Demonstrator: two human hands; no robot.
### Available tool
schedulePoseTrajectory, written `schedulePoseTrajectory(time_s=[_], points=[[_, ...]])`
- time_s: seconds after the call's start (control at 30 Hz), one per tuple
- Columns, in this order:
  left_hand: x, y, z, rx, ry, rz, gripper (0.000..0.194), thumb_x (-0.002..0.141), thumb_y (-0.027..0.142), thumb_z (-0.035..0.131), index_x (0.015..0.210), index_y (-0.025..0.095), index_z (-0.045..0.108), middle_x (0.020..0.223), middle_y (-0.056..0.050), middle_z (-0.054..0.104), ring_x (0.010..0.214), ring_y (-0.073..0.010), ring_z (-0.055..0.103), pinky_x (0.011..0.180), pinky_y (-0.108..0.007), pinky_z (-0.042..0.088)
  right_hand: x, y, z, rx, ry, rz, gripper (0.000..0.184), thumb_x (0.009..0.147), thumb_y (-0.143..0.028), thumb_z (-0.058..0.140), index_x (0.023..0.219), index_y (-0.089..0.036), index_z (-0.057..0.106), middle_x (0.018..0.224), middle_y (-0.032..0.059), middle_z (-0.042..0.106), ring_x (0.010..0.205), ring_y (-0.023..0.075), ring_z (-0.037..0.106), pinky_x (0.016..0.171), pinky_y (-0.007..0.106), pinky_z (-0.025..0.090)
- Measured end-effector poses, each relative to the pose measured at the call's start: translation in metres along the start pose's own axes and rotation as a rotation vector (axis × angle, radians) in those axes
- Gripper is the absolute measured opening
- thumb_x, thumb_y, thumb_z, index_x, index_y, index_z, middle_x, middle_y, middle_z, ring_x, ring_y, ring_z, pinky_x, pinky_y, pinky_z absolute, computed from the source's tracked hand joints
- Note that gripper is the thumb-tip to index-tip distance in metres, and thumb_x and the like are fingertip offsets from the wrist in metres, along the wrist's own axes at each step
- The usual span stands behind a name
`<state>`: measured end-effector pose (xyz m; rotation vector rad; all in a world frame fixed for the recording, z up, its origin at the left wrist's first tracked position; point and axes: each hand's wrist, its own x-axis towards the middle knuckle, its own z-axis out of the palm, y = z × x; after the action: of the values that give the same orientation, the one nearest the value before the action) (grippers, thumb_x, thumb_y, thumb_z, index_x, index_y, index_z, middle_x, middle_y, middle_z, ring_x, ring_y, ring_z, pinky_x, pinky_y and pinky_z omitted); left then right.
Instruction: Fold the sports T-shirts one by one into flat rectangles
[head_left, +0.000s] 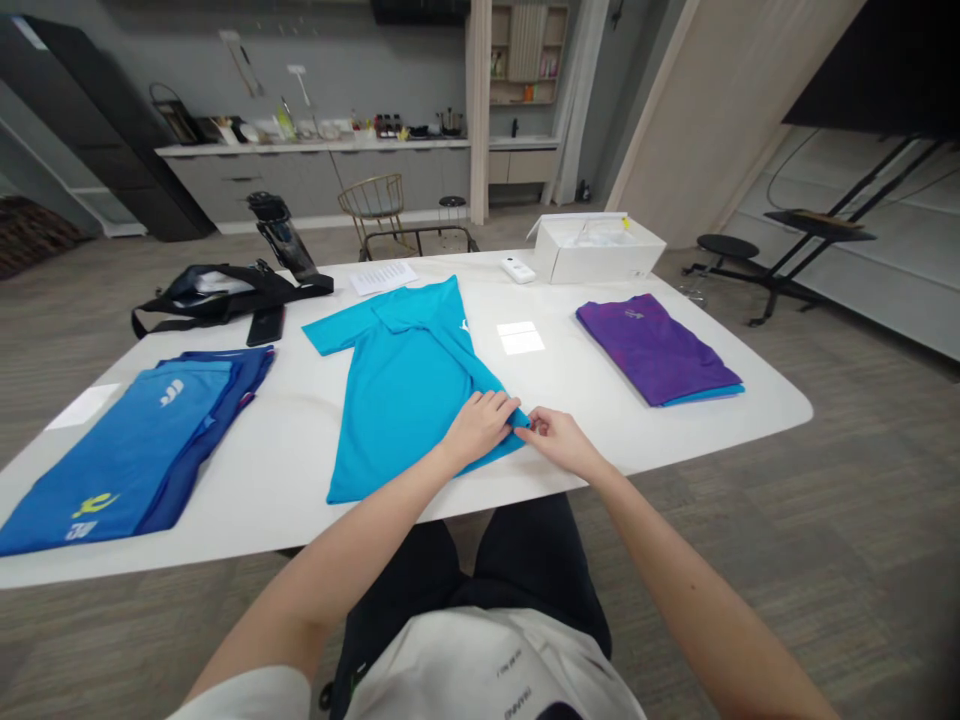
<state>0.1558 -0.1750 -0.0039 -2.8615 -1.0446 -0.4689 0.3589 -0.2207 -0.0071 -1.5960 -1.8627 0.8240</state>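
Note:
A bright blue T-shirt (405, 390) lies on the white table in front of me, one side folded inward and one sleeve spread to the left. My left hand (480, 428) is closed on its folded right side, with fingers bent over the fabric. Just to the right, my right hand (556, 438) pinches the shirt's edge between thumb and fingers. The two hands almost touch. Some fingertips and the cloth between them are partly hidden.
Folded blue shirts (150, 430) lie at the left, and a folded purple shirt (656, 345) rests on blue cloth at the right. Behind are a black bag (217, 292), a phone (265, 326), a bottle (289, 240), printed paper (382, 277), a white device (517, 270) and a white box (600, 258).

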Motion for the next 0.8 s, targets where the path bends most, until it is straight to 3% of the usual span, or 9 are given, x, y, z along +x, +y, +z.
schedulePoseTrajectory(time_s=[0.1,0.23,0.33,0.4,0.57,0.67,0.8], points=[[-0.011,0.004,0.003,-0.032,0.047,-0.056,0.024,0.101,0.023,0.047,0.118,0.021,0.063,0.110,-0.009,0.066,0.103,-0.0243,0.059,0.089,-0.040,0.042,-0.010,0.004,0.009,0.008,-0.012,-0.055,0.029,0.082,-0.045,0.072,0.098,-0.024,0.059,0.087,-0.0019,0.070,0.067,0.0168,0.059,0.064,0.029,0.045],[-0.018,0.004,-0.002,-0.029,0.110,-0.044,0.027,0.102,0.022,0.044,0.120,0.022,0.064,0.113,-0.008,0.069,0.104,-0.0231,0.060,0.092,-0.040,0.042,-0.018,0.001,0.025,-0.294,0.141,-0.024,0.023,0.088,-0.045,0.068,0.099,-0.027,0.060,0.098,0.0036,0.070,0.083,0.0230,0.066,0.069,0.033,0.046],[-0.020,-0.002,-0.017,0.018,0.128,-0.007,0.026,0.103,0.021,0.043,0.117,0.021,0.064,0.112,-0.008,0.071,0.105,-0.0234,0.060,0.093,-0.041,0.041,-0.019,-0.008,0.033,-0.464,0.211,0.032,0.009,0.095,-0.035,0.057,0.094,-0.027,0.062,0.099,0.0073,0.070,0.085,0.0262,0.068,0.068,0.035,0.046],[-0.024,-0.009,-0.032,0.053,0.138,0.020,0.024,0.102,0.020,0.043,0.113,0.021,0.065,0.112,-0.007,0.071,0.105,-0.0240,0.060,0.094,-0.042,0.040,-0.020,-0.014,0.033,-0.463,0.240,0.030,0.012,0.094,-0.026,0.053,0.102,-0.027,0.062,0.100,0.0072,0.071,0.087,0.0273,0.068,0.070,0.036,0.048],[-0.056,-0.017,-0.066,0.036,0.134,0.026,0.020,0.100,0.020,0.047,0.108,0.022,0.065,0.115,-0.008,0.070,0.107,-0.0236,0.059,0.096,-0.041,0.039,-0.031,-0.022,0.028,-0.349,0.258,-0.233,0.030,0.098,-0.018,0.041,0.115,-0.030,0.062,0.113,0.0072,0.069,0.107,0.0262,0.066,0.089,0.038,0.051],[-0.089,-0.011,-0.064,0.049,0.064,-0.008,0.017,0.099,0.020,0.049,0.105,0.023,0.064,0.110,-0.007,0.071,0.106,-0.0237,0.060,0.096,-0.043,0.039,-0.040,-0.023,0.031,-0.377,0.224,-0.365,0.034,0.100,-0.016,0.037,0.115,-0.028,0.066,0.112,0.0098,0.066,0.107,0.0260,0.063,0.092,0.039,0.050],[-0.123,-0.004,-0.042,0.069,-0.013,-0.092,0.014,0.097,0.018,0.053,0.102,0.023,0.064,0.106,-0.007,0.071,0.101,-0.0238,0.061,0.094,-0.045,0.040,-0.044,-0.022,0.040,-0.486,0.101,-0.452,0.031,0.099,-0.013,0.042,0.109,-0.023,0.068,0.104,0.0105,0.065,0.097,0.0269,0.061,0.086,0.041,0.048]])
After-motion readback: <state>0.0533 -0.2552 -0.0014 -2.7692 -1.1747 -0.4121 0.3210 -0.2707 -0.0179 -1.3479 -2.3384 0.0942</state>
